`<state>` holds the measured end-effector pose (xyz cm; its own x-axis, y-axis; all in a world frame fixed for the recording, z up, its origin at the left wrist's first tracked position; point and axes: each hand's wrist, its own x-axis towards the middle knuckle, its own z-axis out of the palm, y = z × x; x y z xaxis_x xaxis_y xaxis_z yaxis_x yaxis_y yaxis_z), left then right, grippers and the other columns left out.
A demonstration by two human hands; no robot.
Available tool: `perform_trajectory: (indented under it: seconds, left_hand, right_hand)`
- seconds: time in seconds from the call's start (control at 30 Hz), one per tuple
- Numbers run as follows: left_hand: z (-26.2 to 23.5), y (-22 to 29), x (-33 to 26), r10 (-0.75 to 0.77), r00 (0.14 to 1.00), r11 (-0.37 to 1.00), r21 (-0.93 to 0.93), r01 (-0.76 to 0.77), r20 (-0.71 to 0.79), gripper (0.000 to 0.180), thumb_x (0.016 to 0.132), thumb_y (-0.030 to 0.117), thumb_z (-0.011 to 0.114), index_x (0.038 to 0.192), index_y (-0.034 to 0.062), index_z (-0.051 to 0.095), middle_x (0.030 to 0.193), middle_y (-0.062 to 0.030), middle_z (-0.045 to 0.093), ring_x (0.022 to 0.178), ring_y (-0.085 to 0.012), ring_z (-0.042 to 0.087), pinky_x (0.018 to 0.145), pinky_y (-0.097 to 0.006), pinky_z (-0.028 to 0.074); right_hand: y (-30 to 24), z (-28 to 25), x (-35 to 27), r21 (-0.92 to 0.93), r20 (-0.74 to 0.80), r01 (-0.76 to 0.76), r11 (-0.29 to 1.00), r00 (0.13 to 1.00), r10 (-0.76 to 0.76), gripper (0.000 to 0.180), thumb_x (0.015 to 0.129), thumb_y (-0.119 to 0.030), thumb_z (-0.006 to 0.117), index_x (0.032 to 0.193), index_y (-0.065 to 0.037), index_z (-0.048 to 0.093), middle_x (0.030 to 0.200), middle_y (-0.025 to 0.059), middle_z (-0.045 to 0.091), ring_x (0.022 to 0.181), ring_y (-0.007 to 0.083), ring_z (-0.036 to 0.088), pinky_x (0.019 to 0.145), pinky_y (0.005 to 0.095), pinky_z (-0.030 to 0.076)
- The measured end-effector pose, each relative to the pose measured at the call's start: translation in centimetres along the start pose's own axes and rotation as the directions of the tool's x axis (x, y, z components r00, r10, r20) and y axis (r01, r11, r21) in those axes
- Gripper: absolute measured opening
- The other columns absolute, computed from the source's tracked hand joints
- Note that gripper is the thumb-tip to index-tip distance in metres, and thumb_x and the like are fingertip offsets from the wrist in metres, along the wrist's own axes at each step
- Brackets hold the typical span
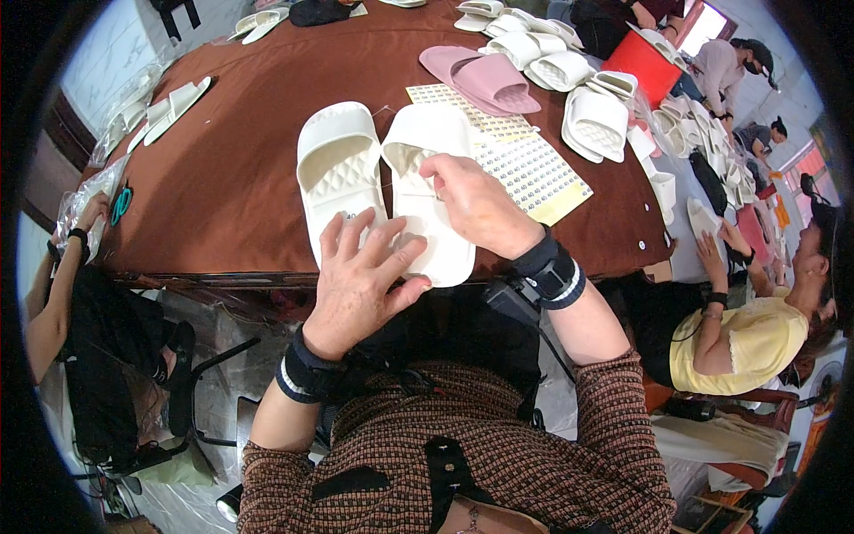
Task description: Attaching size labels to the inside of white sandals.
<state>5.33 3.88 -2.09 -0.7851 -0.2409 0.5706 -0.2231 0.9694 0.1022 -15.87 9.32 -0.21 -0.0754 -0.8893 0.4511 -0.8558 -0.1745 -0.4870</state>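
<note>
A pair of white slide slippers lies side by side at the near edge of the brown-covered table (231, 169), toes pointing away. My left hand (356, 285) rests with fingers spread over the heel of the left slipper (336, 129), reaching onto the right one. A small printed mark shows on the left insole just above those fingers. Over the right slipper (433, 125), my right hand (485, 206) is bent with its fingers closed at the insole below the strap. Whatever its fingertips hold is hidden. Partly behind that slipper lies a sheet of small stickers (538, 173).
Pink slippers (480, 78) lie beyond the sheets, with several white slippers (594, 120) to their right. A red bin (642, 67) stands farther back. At left are scissors (121, 205) and a co-worker's hand (92, 212); a person in yellow (738, 347) sits at right.
</note>
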Motion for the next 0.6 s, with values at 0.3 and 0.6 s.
perform_trajectory:
  seconds: [0.3, 0.6]
  left_hand:
    - [-0.2, 0.0, -0.2, -0.006, 1.000, 1.000, 0.015, 0.006, 0.021, 0.043, 0.079, 0.042, 0.070, 0.114, 0.0179, 0.066, 0.126, -0.0059, 0.057, 0.122, -0.0341, 0.046, 0.105, -0.054, 0.031]
    - [-0.2, 0.0, 0.1, 0.004, 1.000, 1.000, 0.009, -0.005, 0.017, 0.043, 0.079, 0.042, 0.070, 0.115, 0.0176, 0.066, 0.126, -0.0061, 0.057, 0.122, -0.0344, 0.046, 0.105, -0.054, 0.031]
  right_hand:
    - [-0.9, -2.9, -0.5, 0.123, 0.249, -0.115, 0.986, 0.965, 0.081, 0.017, 0.089, -0.004, 0.051, 0.105, -0.001, 0.053, 0.096, 0.0184, 0.061, 0.091, 0.0366, 0.059, 0.081, 0.0394, 0.048]
    - [-0.8, -2.2, -1.1, 0.031, 0.218, 0.095, 0.995, 0.971, -0.100, 0.013, 0.088, -0.004, 0.051, 0.100, -0.004, 0.055, 0.096, 0.0168, 0.060, 0.095, 0.0361, 0.058, 0.083, 0.0426, 0.047]
